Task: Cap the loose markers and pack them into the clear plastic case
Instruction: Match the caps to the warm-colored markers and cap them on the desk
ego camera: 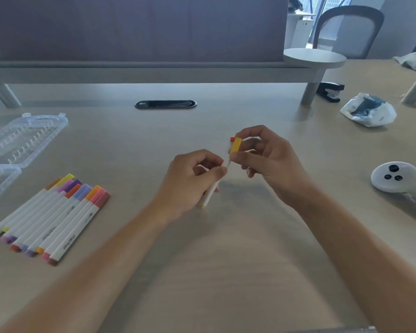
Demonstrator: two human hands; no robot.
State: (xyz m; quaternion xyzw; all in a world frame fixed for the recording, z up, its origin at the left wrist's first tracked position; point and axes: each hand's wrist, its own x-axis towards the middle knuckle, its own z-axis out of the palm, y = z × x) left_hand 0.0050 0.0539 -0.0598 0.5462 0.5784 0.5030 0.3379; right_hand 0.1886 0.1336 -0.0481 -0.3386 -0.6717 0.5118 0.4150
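My left hand [190, 181] grips a white marker [210, 194] with a yellow end, held above the middle of the table. My right hand [264, 157] pinches a yellow cap [235, 145] at the marker's upper tip; a small red piece [232, 139] shows just behind the cap. Several capped markers [51, 217] lie side by side at the left. The clear plastic case [22, 138] lies open at the far left, with no markers seen in it.
A white controller [399, 179] rests at the right. Further back right are a crumpled plastic bag [368, 110] and a black stapler [330, 91]. A black cable grommet [165, 104] sits mid-table under a raised shelf [154, 68].
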